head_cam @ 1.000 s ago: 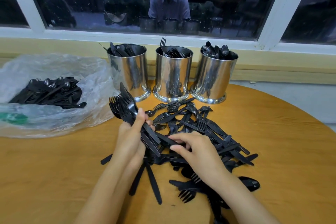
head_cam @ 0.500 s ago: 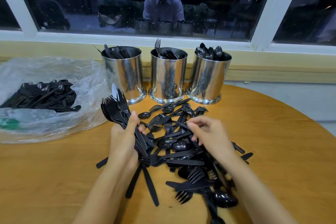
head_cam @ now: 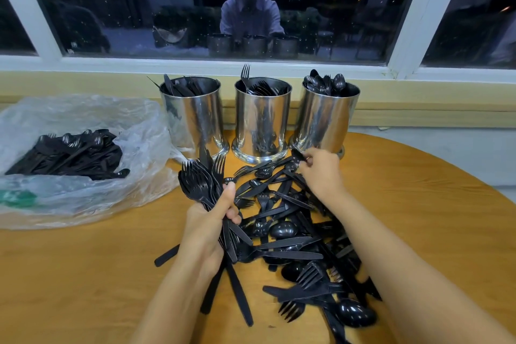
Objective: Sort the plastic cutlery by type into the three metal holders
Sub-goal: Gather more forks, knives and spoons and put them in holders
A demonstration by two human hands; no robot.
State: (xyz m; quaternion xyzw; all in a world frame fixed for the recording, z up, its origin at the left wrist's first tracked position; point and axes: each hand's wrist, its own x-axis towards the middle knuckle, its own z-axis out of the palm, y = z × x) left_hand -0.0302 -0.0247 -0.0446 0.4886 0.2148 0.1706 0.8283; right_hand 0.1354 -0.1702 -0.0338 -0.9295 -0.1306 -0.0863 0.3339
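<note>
Starting at the far left, we see a clear plastic bag point(head_cam: 92, 117) lying crumpled on the bench point(head_cam: 418, 218), with a heap of black cutlery point(head_cam: 69, 153) inside it. Just beside the bag stands the left holder point(head_cam: 195, 120), which has knives in it. In front of it our left hand point(head_cam: 206, 229) holds a bundle of forks point(head_cam: 199, 181). Its fingers point(head_cam: 227, 195) are clamped round the handles, thumb pressed along the top, so the tines fan upward toward the left holder and the handle ends stick out below the palm.

The middle holder point(head_cam: 262, 126) carries forks, one standing taller than the others. Between the holders and us, the loose pile point(head_cam: 287, 232) of forks, knives and spoons sprawls across the bench, partly under both forearms.

Our right hand point(head_cam: 324, 173) reaches over the far edge of the pile, close to the foot of the right holder point(head_cam: 326, 120). Its fingers point(head_cam: 307, 160) are drawn together, pinching a small black piece point(head_cam: 298, 154); we cannot tell which type it is. The right holder is filled with spoons, bowls up above the rim.

All three holders stand in a row at the back of the bench, under the window sill point(head_cam: 418, 75).
</note>
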